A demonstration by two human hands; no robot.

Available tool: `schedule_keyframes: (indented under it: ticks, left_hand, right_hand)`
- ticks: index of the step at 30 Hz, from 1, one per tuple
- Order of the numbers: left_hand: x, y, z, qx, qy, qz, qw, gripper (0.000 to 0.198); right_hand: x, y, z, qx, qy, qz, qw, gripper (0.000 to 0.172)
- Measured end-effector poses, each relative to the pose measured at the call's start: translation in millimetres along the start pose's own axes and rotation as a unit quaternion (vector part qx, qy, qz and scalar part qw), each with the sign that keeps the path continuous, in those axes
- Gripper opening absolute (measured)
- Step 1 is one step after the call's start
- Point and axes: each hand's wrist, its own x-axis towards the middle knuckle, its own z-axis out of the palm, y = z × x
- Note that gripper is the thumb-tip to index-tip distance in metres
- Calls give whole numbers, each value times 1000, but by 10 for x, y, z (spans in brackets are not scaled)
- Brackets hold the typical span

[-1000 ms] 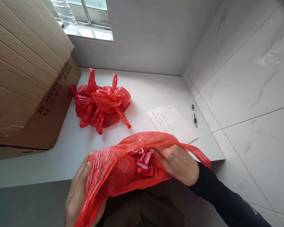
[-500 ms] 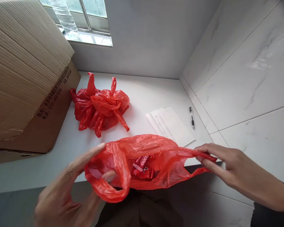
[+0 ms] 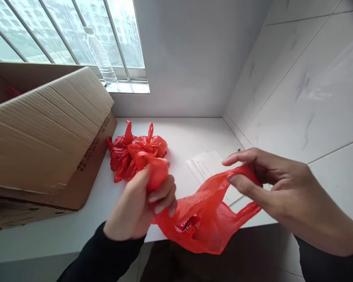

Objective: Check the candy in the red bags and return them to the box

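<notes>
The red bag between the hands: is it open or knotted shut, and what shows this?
Open: the red bag gapes between left hand and right hand, red packets visible inside.

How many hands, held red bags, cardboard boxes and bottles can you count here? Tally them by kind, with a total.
Left hand plus right hand: 2
Held red bag: 1
Cardboard box: 1
Bottle: 1
Total: 5
</notes>
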Motion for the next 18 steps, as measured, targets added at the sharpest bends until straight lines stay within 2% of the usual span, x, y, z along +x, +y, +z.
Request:
schedule_keyframes:
  ticks: [3, 5, 6, 8, 10, 12, 13, 15, 18]
  left_hand:
    - [47, -79, 30, 8, 29, -21, 999, 22]
    - [4, -132, 58, 70, 39, -11, 997, 13]
    - [-28, -151, 80, 121, 33, 4, 992, 14]
    - [-91, -173, 133, 254, -10, 44, 966, 22]
    - [-125, -180, 180, 379, -87, 69, 919, 19]
    - [-127, -185, 193, 443, -153, 66, 881, 10]
    - [-119, -187, 178, 453, -167, 57, 874, 6]
    - [-101, -177, 96, 441, -167, 44, 880, 8]
    - [-99, -92, -134, 366, -158, 37, 916, 27]
  right_hand:
    - [64, -75, 49, 65, -82, -12, 994, 16]
    - [110, -132, 80, 94, -117, -17, 989, 15]
    - [134, -167, 96, 103, -129, -23, 986, 15]
    - [181, -251, 134, 120, -157, -40, 979, 19]
    - [221, -345, 181, 134, -188, -55, 971, 24]
    - [253, -431, 233, 137, -212, -66, 965, 31]
    - [267, -466, 261, 133, -220, -73, 964, 34]
    - [299, -512, 324, 115, -222, -89, 964, 36]
    - [390, -536, 459, 81, -238, -113, 961, 26]
